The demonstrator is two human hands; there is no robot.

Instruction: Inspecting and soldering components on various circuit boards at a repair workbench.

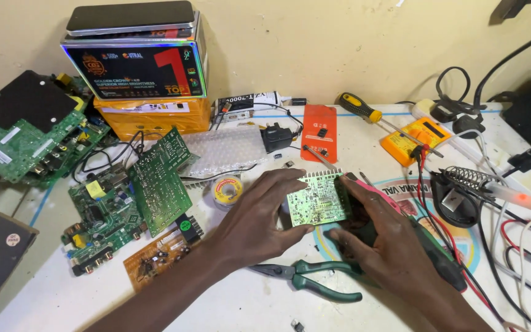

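Both hands hold a small pale green circuit board over the white table, solder side facing me, with a finned metal edge along its top. My left hand grips its left side and bottom edge. My right hand grips its right side. Green-handled pliers lie on the table just below my hands. A spool of solder wire sits just left of my left hand.
Several green circuit boards lie at the left. A stack of boxes stands at the back. A yellow multimeter, yellow-handled screwdriver, soldering iron stand and tangled cables fill the right.
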